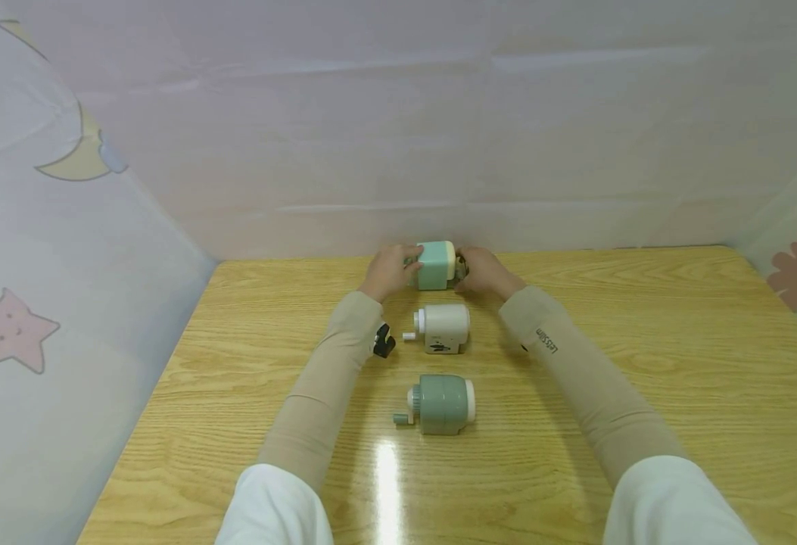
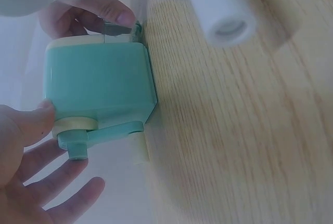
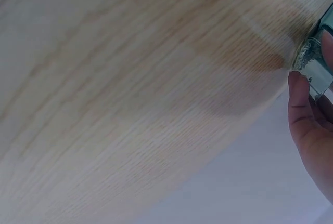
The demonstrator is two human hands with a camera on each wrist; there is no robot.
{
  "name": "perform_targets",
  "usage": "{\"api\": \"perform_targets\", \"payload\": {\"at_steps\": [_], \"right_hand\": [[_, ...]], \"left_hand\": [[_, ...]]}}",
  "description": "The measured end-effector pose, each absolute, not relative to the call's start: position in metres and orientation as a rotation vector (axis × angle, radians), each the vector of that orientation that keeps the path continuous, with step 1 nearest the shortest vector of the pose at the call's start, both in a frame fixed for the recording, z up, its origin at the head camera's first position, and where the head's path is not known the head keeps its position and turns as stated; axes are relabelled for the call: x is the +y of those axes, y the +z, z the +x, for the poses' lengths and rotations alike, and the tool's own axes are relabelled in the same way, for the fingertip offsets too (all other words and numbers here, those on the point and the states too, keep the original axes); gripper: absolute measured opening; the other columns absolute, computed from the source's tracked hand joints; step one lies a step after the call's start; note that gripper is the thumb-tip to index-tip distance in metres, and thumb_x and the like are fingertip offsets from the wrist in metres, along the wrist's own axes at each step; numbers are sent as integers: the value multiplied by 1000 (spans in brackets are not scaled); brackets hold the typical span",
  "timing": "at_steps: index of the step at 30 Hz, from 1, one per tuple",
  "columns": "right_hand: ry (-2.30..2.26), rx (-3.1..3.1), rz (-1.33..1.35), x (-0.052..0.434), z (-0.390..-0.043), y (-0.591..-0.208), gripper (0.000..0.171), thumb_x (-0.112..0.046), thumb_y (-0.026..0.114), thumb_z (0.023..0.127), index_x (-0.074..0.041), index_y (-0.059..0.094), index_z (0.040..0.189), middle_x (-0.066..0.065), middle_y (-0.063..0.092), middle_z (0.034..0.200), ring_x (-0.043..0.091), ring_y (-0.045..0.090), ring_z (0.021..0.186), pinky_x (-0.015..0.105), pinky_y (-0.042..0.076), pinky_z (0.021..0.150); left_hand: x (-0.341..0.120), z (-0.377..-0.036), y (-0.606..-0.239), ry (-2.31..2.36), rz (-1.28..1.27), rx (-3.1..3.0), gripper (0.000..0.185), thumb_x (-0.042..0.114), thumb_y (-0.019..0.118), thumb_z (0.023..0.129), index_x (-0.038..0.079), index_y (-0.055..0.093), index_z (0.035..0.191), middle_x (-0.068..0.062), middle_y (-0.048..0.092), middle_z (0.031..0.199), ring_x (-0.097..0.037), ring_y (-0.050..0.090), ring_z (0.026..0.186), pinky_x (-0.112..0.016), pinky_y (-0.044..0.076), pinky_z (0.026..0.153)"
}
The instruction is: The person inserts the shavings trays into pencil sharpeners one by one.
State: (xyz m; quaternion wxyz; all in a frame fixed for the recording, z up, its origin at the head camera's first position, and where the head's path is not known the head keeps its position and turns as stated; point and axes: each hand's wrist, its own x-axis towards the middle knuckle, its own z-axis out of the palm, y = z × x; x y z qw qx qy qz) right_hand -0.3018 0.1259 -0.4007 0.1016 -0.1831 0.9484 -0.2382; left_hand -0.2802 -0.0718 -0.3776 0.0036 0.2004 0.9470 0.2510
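A turquoise crank pencil sharpener [image 1: 434, 266] with a cream end stands at the back of the table. My left hand [image 1: 391, 271] holds its crank end; in the left wrist view one digit presses the body's edge and the other fingers spread around the turquoise crank [image 2: 112, 133]. At the cream end, my right hand [image 1: 483, 270] pinches the clear shavings drawer [image 3: 316, 70], which juts out of the body. Nearer me lie a cream pencil sharpener [image 1: 446, 325] with a dark print and a green pencil sharpener [image 1: 443, 405], both with cranks pointing left.
The wooden table [image 1: 643, 318] meets a pale cloth backdrop [image 1: 398, 151] right behind the turquoise sharpener. A black wrist-camera piece [image 1: 384, 342] sits at my left wrist, close to the cream sharpener's crank. My forearms flank the two nearer sharpeners.
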Motion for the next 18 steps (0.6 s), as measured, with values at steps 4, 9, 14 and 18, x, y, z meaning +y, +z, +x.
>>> {"api": "perform_targets", "payload": {"at_steps": [4,9,14,18], "right_hand": [[-721,2803,-551,125,-299,-399,69,-7,77,72,10,41,127,27,50,120,39,47,110,48,40,94],[-728,2806,-546,125,-299,-399,70,-7,78,71,9,41,128,25,51,120,38,48,110,48,40,94],[-720,2806,-553,126,-299,-399,69,-7,77,71,9,41,128,25,51,119,37,48,108,47,41,92],[-726,2801,-556,126,-298,-399,69,-8,77,72,10,41,128,26,51,119,38,48,108,47,41,92]], "left_hand": [[-72,-281,-378,788,621,2962,39,20,57,91,9,51,128,-7,49,132,-19,57,104,-26,49,82],[-72,-281,-377,775,611,2961,40,21,57,91,10,51,129,-6,48,133,-21,53,110,-29,46,89],[-72,-280,-376,774,610,2962,40,21,57,91,10,51,129,-6,48,133,-20,54,110,-28,47,88],[-72,-279,-376,778,618,2966,40,20,57,91,10,51,129,-6,48,133,-20,54,109,-28,47,87]]}}
